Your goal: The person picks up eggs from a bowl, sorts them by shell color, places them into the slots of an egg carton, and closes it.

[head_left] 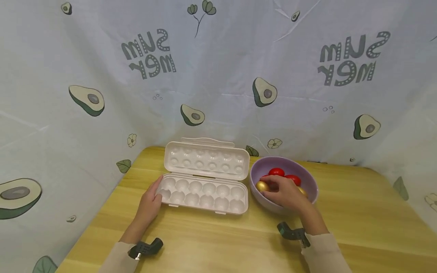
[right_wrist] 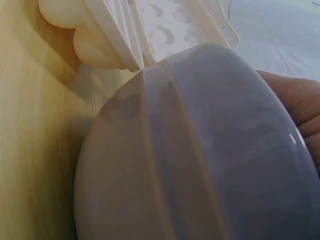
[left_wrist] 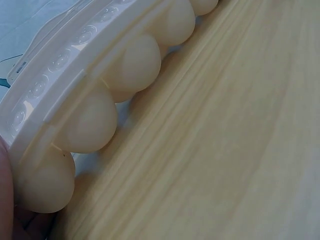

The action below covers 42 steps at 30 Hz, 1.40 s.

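Currently, a gold egg [head_left: 262, 186] is pinched by the right hand [head_left: 285, 191] inside the bowl [head_left: 308, 178], near red eggs [head_left: 276, 172]. On the counter [head_left: 358, 204], the carton [head_left: 205, 189] is gripped at its left end by the left hand [head_left: 149, 201].

Head view: even, moderately bright light, soft shadows; pale sheen on the table's [head_left: 211, 248] front middle, small highlight on the gold egg [head_left: 262, 186]. Left wrist: hazy, fine detail soft, egg carton [left_wrist: 92, 120] looks bowed by lens distortion, shadow beneath it. Right wrist: dimmer, bowl [right_wrist: 240, 125] side shaded and soft, glare streak near its rim.
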Each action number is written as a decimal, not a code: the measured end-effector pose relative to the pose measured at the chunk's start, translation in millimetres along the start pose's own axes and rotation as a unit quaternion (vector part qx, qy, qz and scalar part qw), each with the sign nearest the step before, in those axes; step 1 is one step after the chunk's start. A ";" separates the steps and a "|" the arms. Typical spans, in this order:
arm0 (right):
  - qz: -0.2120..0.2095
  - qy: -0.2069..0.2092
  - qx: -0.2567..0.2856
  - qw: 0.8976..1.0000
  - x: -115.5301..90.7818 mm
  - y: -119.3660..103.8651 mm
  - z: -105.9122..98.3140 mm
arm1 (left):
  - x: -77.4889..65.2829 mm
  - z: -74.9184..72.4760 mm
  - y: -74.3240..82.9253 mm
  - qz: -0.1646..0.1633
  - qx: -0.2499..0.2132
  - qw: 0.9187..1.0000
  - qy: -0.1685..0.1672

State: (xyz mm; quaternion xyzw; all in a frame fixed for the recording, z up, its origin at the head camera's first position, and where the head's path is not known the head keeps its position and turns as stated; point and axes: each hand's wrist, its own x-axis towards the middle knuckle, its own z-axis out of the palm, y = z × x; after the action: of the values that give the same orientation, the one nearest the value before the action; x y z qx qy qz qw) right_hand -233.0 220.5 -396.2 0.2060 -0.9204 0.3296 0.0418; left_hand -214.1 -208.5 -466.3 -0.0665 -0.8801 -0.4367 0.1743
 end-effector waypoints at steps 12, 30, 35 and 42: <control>0.008 0.007 0.004 1.000 -2.5 2.3 -0.2 | -1.8 0.5 -1.5 0.005 -0.007 1.000 0.004; 0.000 0.008 -0.007 1.000 0.3 -1.4 -2.1 | -1.1 -2.4 0.4 -0.009 -0.006 1.000 -0.004; 0.005 0.010 -0.003 1.000 -1.3 -3.1 -3.6 | -0.5 -0.8 -0.7 -0.013 -0.013 1.000 -0.012; 0.013 0.019 0.005 1.000 -5.6 -2.9 -4.0 | -1.3 -0.9 0.5 -0.001 -0.006 1.000 -0.004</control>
State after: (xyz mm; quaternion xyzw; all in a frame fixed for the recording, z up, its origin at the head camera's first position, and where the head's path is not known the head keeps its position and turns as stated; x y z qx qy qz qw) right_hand -227.0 223.0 -392.6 0.1880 -0.9203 0.3387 0.0540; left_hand -212.5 -208.8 -465.9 -0.0678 -0.8781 -0.4421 0.1701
